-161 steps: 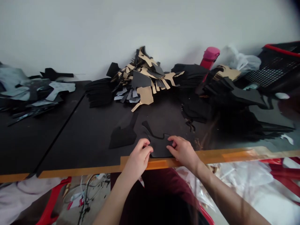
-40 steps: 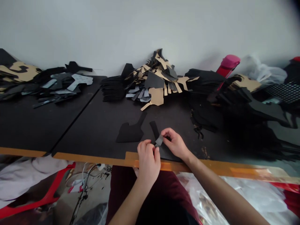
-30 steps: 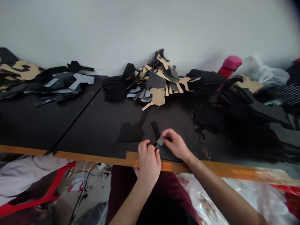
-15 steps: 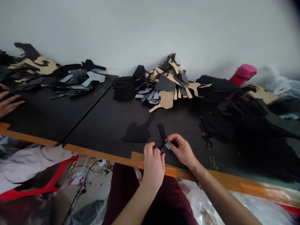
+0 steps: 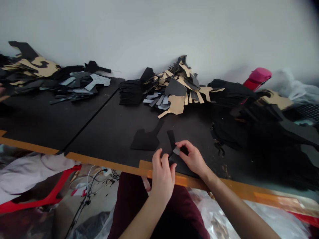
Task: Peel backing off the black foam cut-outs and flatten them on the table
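Observation:
Near the table's front edge, my right hand (image 5: 191, 157) pinches a small grey piece (image 5: 176, 150) between thumb and fingertips. Beneath it lies a black cut-out piece (image 5: 171, 136), its narrow strip pointing away from me and the rest largely covered by my hands. Just left of that, my left hand (image 5: 163, 173) rests at the edge with fingers bent and thumb apart, its fingertips close to the black piece. Whether they touch it I cannot tell. A second black cut-out piece (image 5: 146, 138) lies flat beyond my left hand.
Along the wall stand a mixed heap of tan, grey and black cut pieces (image 5: 176, 103), a black stack (image 5: 130, 93) and another heap (image 5: 74, 81) to the left. A pink-and-red object (image 5: 259, 78) is at the right. Part of another person's hand (image 5: 3, 93) shows far left.
My left fingers have spread away from the grey piece. My right hand has shifted slightly left and up with it. The other person's hand has moved mostly out of view leftward.

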Action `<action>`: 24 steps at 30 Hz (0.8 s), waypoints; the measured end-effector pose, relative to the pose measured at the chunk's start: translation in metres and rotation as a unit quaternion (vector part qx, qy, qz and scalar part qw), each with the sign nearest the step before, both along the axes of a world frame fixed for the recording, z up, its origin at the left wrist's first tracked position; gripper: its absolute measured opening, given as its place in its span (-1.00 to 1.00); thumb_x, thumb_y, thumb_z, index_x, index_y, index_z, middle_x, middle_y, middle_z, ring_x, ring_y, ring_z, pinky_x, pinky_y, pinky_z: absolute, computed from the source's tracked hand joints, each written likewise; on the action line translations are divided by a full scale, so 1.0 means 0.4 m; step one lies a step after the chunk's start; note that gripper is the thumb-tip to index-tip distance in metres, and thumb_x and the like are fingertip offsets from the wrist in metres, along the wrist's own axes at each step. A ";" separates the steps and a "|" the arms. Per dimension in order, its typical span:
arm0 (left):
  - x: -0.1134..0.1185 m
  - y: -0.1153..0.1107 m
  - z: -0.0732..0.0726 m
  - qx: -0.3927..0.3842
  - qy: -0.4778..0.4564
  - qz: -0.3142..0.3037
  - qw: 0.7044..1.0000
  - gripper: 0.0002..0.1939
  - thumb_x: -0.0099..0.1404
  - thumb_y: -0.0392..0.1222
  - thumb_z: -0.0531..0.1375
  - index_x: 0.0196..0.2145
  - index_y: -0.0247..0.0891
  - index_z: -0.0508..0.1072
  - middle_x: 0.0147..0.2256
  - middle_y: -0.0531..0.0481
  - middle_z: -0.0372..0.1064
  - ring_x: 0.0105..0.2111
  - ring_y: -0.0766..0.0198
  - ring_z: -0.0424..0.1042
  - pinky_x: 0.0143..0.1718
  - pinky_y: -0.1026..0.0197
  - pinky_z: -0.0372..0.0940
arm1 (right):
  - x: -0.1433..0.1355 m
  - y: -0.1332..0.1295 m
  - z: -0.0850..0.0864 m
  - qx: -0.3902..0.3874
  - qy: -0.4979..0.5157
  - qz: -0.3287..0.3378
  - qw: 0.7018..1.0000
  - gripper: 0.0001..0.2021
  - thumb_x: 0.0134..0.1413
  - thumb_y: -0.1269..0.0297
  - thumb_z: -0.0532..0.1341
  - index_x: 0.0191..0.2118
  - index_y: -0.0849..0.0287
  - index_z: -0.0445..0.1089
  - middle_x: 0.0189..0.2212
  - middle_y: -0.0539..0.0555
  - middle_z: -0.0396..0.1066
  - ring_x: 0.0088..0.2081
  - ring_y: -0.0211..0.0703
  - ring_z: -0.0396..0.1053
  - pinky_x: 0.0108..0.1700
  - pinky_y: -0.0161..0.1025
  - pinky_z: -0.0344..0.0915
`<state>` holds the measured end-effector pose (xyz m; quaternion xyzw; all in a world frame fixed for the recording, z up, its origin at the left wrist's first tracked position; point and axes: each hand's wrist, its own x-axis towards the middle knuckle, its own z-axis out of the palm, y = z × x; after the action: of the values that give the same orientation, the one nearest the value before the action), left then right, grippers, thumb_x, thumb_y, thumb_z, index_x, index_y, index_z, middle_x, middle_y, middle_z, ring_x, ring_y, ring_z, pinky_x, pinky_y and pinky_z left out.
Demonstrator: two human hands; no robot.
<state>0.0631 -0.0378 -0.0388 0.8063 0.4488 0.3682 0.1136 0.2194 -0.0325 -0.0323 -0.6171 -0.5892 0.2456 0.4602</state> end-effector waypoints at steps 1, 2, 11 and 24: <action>-0.003 0.000 -0.003 0.002 -0.001 -0.020 1.000 -0.75 0.25 -0.32 0.08 -0.09 -0.34 0.22 0.03 -0.29 0.06 0.05 0.00 0.16 -0.04 -0.04 0.27 | 0.000 0.001 0.000 -0.001 -0.004 -0.001 1.000 -0.88 0.01 0.41 0.15 -0.28 0.12 0.26 -0.22 0.04 0.38 -0.10 -0.14 0.34 -0.01 -0.16 0.22; -0.006 0.001 -0.007 0.008 -0.001 -0.042 0.999 -0.77 0.25 -0.35 0.07 -0.10 -0.33 0.25 0.01 -0.26 0.08 0.04 0.03 0.17 -0.02 -0.02 0.27 | 0.000 0.002 0.001 0.000 -0.008 -0.002 1.000 -0.88 0.01 0.40 0.16 -0.27 0.12 0.26 -0.22 0.04 0.37 -0.11 -0.14 0.34 -0.01 -0.16 0.22; -0.010 0.006 -0.037 0.058 0.021 -0.102 0.993 -0.77 0.23 -0.44 0.06 -0.15 -0.33 0.33 -0.06 -0.13 0.28 0.04 0.07 0.20 0.01 0.00 0.24 | -0.002 0.010 0.005 0.011 -0.025 0.002 1.000 -0.67 0.00 0.44 0.15 -0.06 0.10 0.20 -0.32 0.00 0.35 -0.19 -0.18 0.34 -0.05 -0.19 0.25; -0.010 0.018 -0.020 0.020 0.051 -0.146 0.988 -0.80 0.27 -0.44 -0.02 -0.21 -0.31 0.32 -0.02 -0.11 0.28 0.04 0.12 0.21 -0.02 0.05 0.20 | -0.002 0.041 0.013 0.099 -0.151 0.037 0.983 -0.87 0.02 0.47 0.15 -0.29 0.18 0.37 -0.10 0.15 0.25 -0.04 -0.12 0.26 0.00 -0.16 0.24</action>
<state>0.0592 -0.0305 -0.0469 0.8829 0.3238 0.3152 0.1273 0.2187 -0.0162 -0.0271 -0.5758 -0.6959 0.1070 0.4155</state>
